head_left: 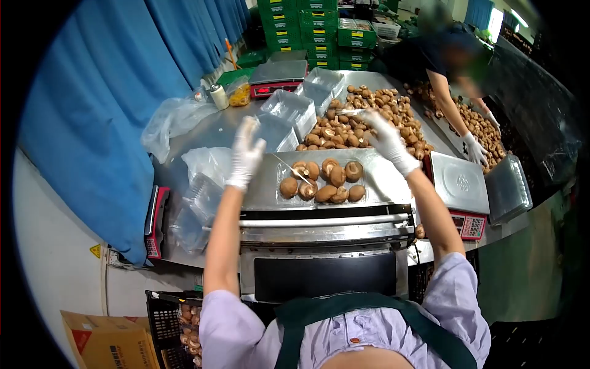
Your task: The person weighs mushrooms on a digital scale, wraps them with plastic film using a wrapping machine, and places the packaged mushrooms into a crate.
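Note:
My left hand (247, 154), in a white glove, is raised left of a clear tray (286, 161) with its thumb apart from its fingers and nothing visible in it. The tray holds several brown mushrooms (337, 176) on the metal worktop. A thin pale strip (291, 168) lies slanted across its left part. My right hand (388, 142), also gloved, is over the near right side of a large mushroom pile (396, 109). Its fingertips are close to some thin pale strips (349, 112); whether they hold any is unclear.
Stacked empty trays (290, 109) stand behind the filled tray. A scale (460, 182) is at right, another (279, 77) at the back left. Across the table, a person's gloved hands (474, 149) are among mushrooms. Plastic bags (175, 126) lie at left; a metal bar (319, 221) runs in front.

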`<state>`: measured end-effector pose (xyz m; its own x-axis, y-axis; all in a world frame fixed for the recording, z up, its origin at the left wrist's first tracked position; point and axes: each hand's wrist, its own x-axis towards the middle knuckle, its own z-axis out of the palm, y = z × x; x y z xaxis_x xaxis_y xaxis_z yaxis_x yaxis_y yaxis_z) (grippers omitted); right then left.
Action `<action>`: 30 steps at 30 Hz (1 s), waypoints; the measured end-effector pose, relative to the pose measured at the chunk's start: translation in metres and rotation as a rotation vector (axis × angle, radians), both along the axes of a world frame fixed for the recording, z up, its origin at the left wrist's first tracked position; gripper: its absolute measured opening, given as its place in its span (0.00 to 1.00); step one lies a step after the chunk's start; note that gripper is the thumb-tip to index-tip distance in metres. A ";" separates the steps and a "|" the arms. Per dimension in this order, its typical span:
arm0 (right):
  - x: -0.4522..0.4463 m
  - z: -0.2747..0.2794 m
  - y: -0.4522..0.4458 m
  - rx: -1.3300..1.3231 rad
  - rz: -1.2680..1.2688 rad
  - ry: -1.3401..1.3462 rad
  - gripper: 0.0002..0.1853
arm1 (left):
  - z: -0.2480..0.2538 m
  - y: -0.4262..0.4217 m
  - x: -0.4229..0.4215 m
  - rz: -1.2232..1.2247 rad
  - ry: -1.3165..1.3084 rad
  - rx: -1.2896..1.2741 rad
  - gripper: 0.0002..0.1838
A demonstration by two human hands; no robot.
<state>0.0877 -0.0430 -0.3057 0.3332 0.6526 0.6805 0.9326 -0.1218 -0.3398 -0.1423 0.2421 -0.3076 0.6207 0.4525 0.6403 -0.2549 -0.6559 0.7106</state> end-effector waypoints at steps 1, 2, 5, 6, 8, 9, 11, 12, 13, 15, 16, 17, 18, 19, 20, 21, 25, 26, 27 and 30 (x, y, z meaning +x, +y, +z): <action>-0.005 -0.011 0.002 -0.280 -0.068 0.071 0.26 | -0.033 0.025 0.011 0.166 0.307 0.691 0.27; -0.007 -0.028 0.003 -0.442 -0.112 0.129 0.27 | -0.059 0.032 0.017 0.170 0.492 0.693 0.26; -0.033 -0.034 -0.013 -0.515 -0.072 0.054 0.19 | -0.089 0.033 0.012 0.134 0.596 0.637 0.22; -0.019 -0.067 -0.019 -0.340 0.001 0.027 0.17 | -0.082 0.026 0.005 0.126 0.581 0.684 0.21; -0.052 -0.030 -0.028 -0.187 0.053 0.794 0.16 | -0.066 0.014 -0.008 -0.028 0.652 0.396 0.21; -0.046 -0.035 -0.035 -0.278 0.025 0.471 0.16 | -0.058 0.010 -0.013 -0.170 0.700 0.112 0.21; -0.031 -0.056 -0.037 -0.343 -0.067 0.646 0.18 | -0.048 0.008 -0.025 -0.242 0.680 0.033 0.23; -0.033 -0.054 -0.034 -0.399 -0.161 0.816 0.19 | -0.045 0.009 -0.030 -0.314 0.654 -0.038 0.25; -0.050 -0.040 -0.034 -0.295 -0.154 1.008 0.22 | -0.043 0.011 -0.031 -0.374 0.782 -0.141 0.27; -0.043 -0.063 -0.039 -0.307 -0.201 0.907 0.22 | -0.040 -0.001 -0.038 -0.315 0.893 -0.500 0.28; -0.050 -0.051 -0.036 -0.319 -0.245 0.800 0.23 | -0.035 -0.010 -0.042 -0.246 0.980 -0.863 0.29; -0.060 -0.038 -0.039 -0.267 -0.255 1.136 0.21 | -0.029 -0.021 -0.048 -0.242 0.844 -0.935 0.27; -0.064 -0.034 -0.039 -0.265 -0.251 1.136 0.21 | -0.027 -0.025 -0.050 -0.239 0.842 -0.933 0.27; -0.068 -0.033 -0.040 -0.273 -0.294 0.827 0.20 | -0.025 -0.029 -0.053 -0.122 0.766 -0.897 0.26; -0.072 -0.033 -0.043 -0.277 -0.336 0.520 0.19 | -0.024 -0.033 -0.054 -0.011 0.690 -0.858 0.26; -0.070 -0.040 -0.044 -0.319 -0.323 0.503 0.18 | -0.020 -0.037 -0.054 0.038 0.658 -0.829 0.24; -0.097 -0.010 -0.044 -0.555 -0.333 0.699 0.18 | -0.030 -0.038 -0.045 0.180 0.928 -0.273 0.22; -0.095 -0.018 -0.045 -0.556 -0.333 0.700 0.18 | -0.031 -0.043 -0.045 0.245 0.941 -0.037 0.18; -0.093 -0.025 -0.046 -0.495 -0.308 0.732 0.18 | -0.035 -0.046 -0.043 0.153 0.946 -0.146 0.19; -0.083 -0.067 -0.048 -0.209 -0.282 0.606 0.19 | -0.054 -0.051 -0.041 0.206 0.831 -0.066 0.18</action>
